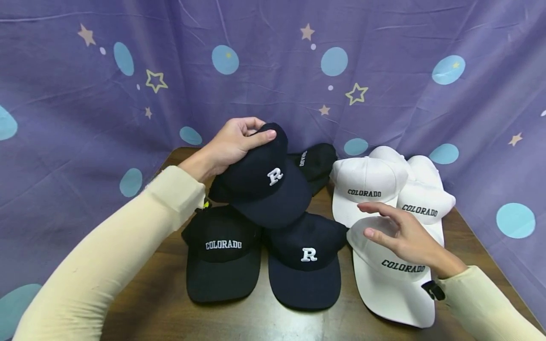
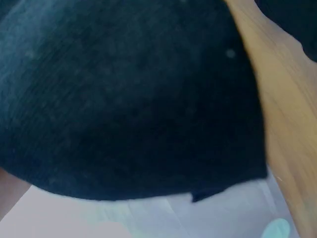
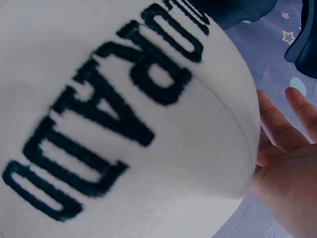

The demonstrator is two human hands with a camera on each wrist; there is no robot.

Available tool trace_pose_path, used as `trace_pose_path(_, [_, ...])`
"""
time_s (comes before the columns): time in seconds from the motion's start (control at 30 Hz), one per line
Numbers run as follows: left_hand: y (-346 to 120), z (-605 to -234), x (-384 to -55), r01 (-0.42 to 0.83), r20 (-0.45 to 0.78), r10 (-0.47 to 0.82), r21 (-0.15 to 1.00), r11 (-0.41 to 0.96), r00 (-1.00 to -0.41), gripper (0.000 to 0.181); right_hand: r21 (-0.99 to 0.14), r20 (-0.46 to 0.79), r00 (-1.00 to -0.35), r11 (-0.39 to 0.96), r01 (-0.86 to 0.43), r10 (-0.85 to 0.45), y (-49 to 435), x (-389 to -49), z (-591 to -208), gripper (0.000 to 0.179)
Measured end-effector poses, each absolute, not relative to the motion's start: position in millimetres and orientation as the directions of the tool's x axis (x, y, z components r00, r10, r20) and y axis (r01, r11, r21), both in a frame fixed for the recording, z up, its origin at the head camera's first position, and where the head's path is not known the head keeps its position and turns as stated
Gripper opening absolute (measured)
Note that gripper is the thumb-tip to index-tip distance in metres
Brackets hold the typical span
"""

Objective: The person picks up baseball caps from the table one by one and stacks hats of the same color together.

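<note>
creased sleeves (image 1: 117,251); hands: left (image 1: 230,147) pinches domed navy cap (image 1: 260,189); right (image 1: 407,237) spreads by white cap (image 1: 388,286)

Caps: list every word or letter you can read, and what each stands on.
"R": upper navy cap
"R": front navy cap
"COLORADO": front black cap
"RADO": rear black cap; the rest can't be read
"COLORADO": front white cap
"COLORADO": leftmost white cap
"COLORADO": rightmost white cap
</note>
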State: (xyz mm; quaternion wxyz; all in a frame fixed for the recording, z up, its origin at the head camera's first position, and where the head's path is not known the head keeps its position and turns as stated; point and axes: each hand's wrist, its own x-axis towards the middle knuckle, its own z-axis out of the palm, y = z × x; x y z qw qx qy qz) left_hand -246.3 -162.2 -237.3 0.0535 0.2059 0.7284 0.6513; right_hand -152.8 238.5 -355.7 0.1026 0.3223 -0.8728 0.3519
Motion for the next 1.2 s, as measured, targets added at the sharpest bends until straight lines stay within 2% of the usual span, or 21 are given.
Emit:
trace_pose_path(0.27, [-138.7,-235.4,-229.2,0.244,0.176,0.521,0.968,0.063,-0.835,0.016,-0.577,0.405,-0.769,0.514,-0.635,-0.494,240.3,-150.6,-354.9,0.043])
trace_pose_path(0.53, [-116.5,-240.3,-214.8,0.313,0.184,0.667,0.947,0.078,-0.722,0.011,-0.628,0.398,-0.781,0.478,-0.614,-0.48,239.6,-148.8,-356.4,0.04])
trace_pose_path(0.8, [-95.7,-248.5,-205.9,0.41,0.149,0.748,0.895,0.175,-0.646,0.014,-0.623,0.439,-0.771,0.462,-0.631,-0.461,237.6,-145.9,-354.9,0.042])
trace_pose_path(1.2, [-72.1,-268.6,-205.6,0.385,0.085,0.855,0.912,0.139,-0.511,0.014,-0.603,0.471,-0.757,0.461,-0.651,-0.452,238.0,-147.0,-354.9,0.04])
